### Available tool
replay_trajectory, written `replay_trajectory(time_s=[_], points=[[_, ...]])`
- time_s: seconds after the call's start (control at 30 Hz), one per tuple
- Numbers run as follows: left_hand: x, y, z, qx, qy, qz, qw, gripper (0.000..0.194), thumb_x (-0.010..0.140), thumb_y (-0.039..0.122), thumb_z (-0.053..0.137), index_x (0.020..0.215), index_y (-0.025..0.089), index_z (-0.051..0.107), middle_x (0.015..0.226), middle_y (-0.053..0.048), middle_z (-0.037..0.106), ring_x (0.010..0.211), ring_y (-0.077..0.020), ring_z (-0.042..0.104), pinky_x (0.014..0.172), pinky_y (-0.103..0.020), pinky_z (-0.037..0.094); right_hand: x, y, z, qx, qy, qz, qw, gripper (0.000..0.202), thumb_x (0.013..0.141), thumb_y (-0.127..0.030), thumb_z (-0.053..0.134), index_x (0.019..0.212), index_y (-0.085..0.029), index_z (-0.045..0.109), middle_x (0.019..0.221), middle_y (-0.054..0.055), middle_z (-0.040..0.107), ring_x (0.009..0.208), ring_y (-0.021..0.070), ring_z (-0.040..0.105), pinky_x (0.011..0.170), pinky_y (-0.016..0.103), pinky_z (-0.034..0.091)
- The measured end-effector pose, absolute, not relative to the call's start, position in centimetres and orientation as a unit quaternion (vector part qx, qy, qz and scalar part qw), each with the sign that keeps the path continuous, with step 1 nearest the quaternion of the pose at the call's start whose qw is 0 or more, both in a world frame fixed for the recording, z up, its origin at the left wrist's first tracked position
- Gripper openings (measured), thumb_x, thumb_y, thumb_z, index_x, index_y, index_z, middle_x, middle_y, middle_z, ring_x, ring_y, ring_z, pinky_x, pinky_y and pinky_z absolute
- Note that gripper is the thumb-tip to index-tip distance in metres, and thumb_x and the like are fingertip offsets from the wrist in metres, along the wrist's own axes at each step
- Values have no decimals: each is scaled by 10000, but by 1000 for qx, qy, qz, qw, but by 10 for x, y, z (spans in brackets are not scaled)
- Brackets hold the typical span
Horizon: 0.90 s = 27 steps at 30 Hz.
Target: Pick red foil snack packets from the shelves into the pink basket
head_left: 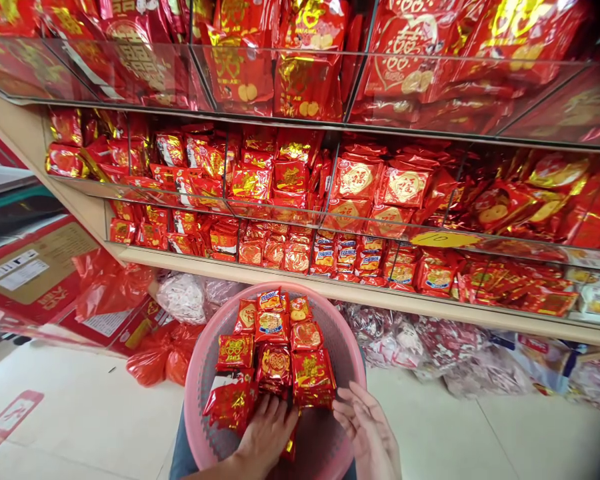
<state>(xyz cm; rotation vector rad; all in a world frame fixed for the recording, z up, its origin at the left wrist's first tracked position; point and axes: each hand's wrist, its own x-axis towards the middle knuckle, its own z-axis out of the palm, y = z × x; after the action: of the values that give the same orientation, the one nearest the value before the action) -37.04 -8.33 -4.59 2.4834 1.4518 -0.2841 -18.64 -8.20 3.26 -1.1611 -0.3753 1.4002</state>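
Observation:
A pink plastic basket (194, 400) holds rows of small red snack packets (273, 365) with gold and white print. My left hand (269, 430) reaches into the basket, its fingers stretched forward against the near edge of the middle packets. Beside it, a red and gold packet (289, 448) partly shows under the fingers. At the basket's right rim is my right hand (367, 430), holding nothing, with its fingers apart and close to the stack of red packets (313, 379) on the right. The fingertips of my left hand are partly hidden.
Ahead, a wooden shelf (300, 283) carries red packets in clear-fronted compartments, with a yellow price tag (445, 239). Plastic bags (410, 343) lie under it. To the left are red bags (163, 357) and a cardboard box (35, 267) on the tiled floor.

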Motion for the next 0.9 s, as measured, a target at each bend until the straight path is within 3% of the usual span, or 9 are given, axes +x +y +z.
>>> replay_trajectory(time_s=[0.2, 0.43, 0.53, 0.67, 0.73, 0.8, 0.9], points=[[-365, -83, -55, 848, 521, -66, 71, 381, 894, 166, 406, 1255, 214, 517, 1161, -123, 620, 1099, -274, 546, 985, -501, 365, -195, -85, 35, -506, -157, 600, 600, 409, 633, -426, 761, 958, -196, 669, 883, 63, 725, 748, 181, 660, 732, 329, 528], [-361, -83, -59, 840, 536, -56, 61, 393, 892, 143, 392, 1257, 215, 519, 1128, -125, 627, 1086, -282, 543, 973, -517, 357, -202, -88, 35, -518, -164, 595, 593, 396, 603, -436, 779, 905, -195, 692, 810, 61, 736, 757, 183, 665, 740, 310, 528], [-363, -82, -56, 838, 531, -76, 102, 491, 823, 147, 510, 1307, 213, 461, 1216, -134, 585, 1148, -305, 503, 1003, -547, 328, -202, -89, 32, -526, -167, 590, 589, 415, 596, -442, 781, 907, -184, 688, 808, 67, 736, 747, 187, 667, 735, 321, 531], [-369, -78, -48, 830, 518, -116, 170, 878, 542, 180, 765, 1342, 207, 404, 1308, -134, 516, 1202, -342, 453, 1040, -548, 296, -203, -88, 32, -527, -166, 594, 585, 404, 597, -440, 782, 893, -179, 691, 789, 67, 739, 725, 181, 672, 710, 301, 531], [-372, -78, -45, 826, 520, -119, 180, 937, 493, 181, 787, 1346, 211, 400, 1312, -130, 512, 1199, -337, 460, 1053, -532, 292, -204, -87, 33, -523, -162, 599, 584, 393, 592, -436, 788, 879, -184, 696, 774, 65, 741, 706, 173, 674, 691, 284, 530], [-373, -79, -47, 829, 521, -110, 170, 849, 569, 201, 752, 1345, 190, 409, 1300, -142, 525, 1190, -332, 480, 1056, -523, 302, -204, -86, 31, -520, -155, 603, 584, 396, 575, -438, 798, 865, -186, 701, 767, 71, 744, 694, 177, 678, 678, 284, 535], [-372, -80, -60, 842, 520, -72, 127, 514, 791, 242, 583, 1291, 168, 490, 1226, -150, 596, 1127, -307, 554, 1022, -491, 382, -204, -83, 23, -522, -144, 611, 577, 427, 528, -455, 818, 840, -188, 702, 747, 79, 746, 663, 191, 685, 636, 285, 546]])
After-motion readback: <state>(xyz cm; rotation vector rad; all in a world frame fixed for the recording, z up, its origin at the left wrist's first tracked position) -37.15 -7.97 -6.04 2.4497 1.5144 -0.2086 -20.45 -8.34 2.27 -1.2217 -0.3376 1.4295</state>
